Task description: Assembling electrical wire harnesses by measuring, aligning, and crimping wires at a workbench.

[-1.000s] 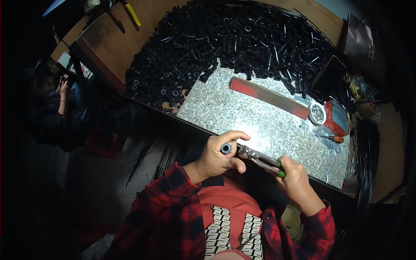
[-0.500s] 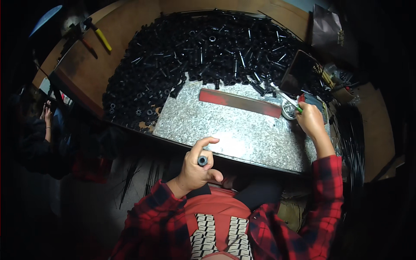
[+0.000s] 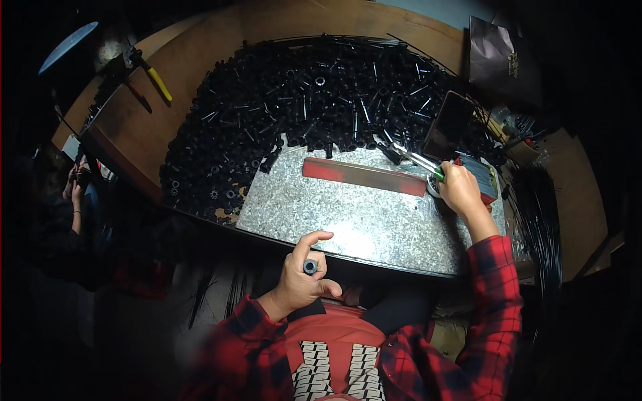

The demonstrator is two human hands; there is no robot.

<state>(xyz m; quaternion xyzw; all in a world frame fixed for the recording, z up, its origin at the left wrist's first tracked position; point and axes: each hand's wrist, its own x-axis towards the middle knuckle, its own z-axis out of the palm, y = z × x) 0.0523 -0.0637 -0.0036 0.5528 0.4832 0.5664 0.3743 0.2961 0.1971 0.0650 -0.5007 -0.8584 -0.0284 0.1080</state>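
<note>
My left hand [image 3: 301, 277] is in front of the worktable's near edge, curled around a small dark hollow cylinder [image 3: 310, 266] whose round hole faces up. Its thumb and index finger stretch apart beyond the part. In my right hand [image 3: 461, 190] is a pair of metal tweezers [image 3: 418, 159] with green near the grip. The tips reach toward the near edge of a large heap of black cylindrical parts [image 3: 301, 93]. Under the right hand, a small white round dish [image 3: 433, 187] is partly hidden.
A worn red bar [image 3: 363, 177] lies across the speckled grey board [image 3: 314, 207]. Behind the right hand leans a dark flat slab [image 3: 449, 123]. Black rods [image 3: 538, 220] hang at right, yellow-handled pliers [image 3: 159, 83] at left. Another person's hands [image 3: 75, 184] show far left.
My right hand and the tweezers have moved left and away from me, from over the white dish toward the black parts. The left hand keeps its hold; the view has shifted slightly.
</note>
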